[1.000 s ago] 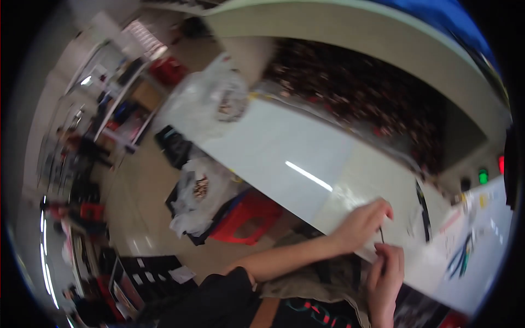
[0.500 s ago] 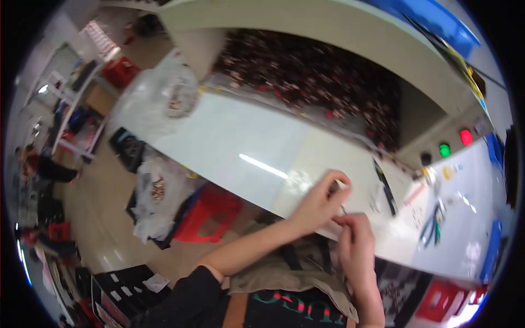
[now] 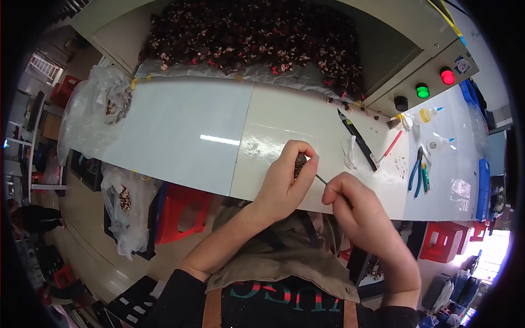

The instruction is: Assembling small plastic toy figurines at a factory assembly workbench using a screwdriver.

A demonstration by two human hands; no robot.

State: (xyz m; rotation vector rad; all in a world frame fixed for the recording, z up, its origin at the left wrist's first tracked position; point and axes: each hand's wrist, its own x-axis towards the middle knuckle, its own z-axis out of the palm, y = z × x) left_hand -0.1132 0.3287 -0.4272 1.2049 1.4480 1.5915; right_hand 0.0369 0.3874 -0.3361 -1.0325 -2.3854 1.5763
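You are sitting or standing in a workshop: a white workbench is spanning mid-frame, small dark pieces are filling a bay at top centre, a green light and a red light are glowing upper right, pliers are lying centre right, and you are wearing an apron.

We've got a black top on, left sleeve and right sleeve ending around the elbows, big green-and-red lettering across the chest. Over it we wear a grey-brown cloth apron, wrinkled, top edge wavy, brown straps at both upper corners, small round rivet near the right one, darker strips lower down. Left hand and right hand are bare, forearms too.
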